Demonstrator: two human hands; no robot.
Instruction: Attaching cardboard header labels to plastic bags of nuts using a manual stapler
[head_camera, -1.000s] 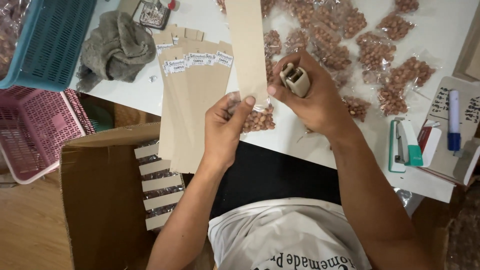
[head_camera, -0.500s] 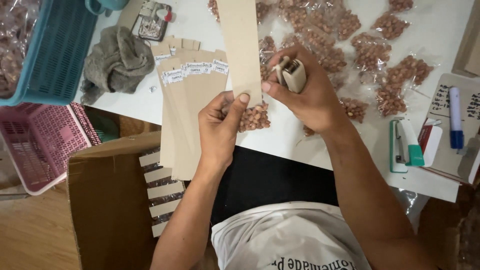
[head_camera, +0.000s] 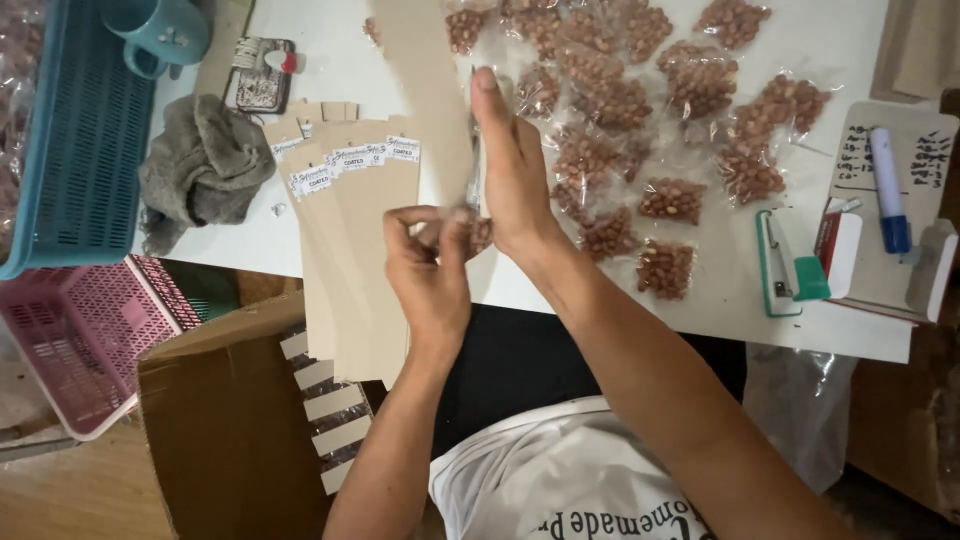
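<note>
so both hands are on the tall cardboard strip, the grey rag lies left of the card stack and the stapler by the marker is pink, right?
Not quite: the stapler is green and white, not pink, as the head view shows. The rest holds: the left hand and right hand are both on the tall cardboard strip, and the grey rag lies left of the card stack.

Nut packets (head_camera: 640, 100) crowd table (head_camera: 330, 70) ahead — bare strip near stapler (head_camera: 790, 265).

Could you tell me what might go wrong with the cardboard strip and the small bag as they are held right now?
The left hand pinches only the lower end of the tall cardboard strip, so it might bend or tip. The small bag of nuts sits squeezed between both hands and could slip. The right hand is raised close to the loose nut bags and might knock them.
</note>
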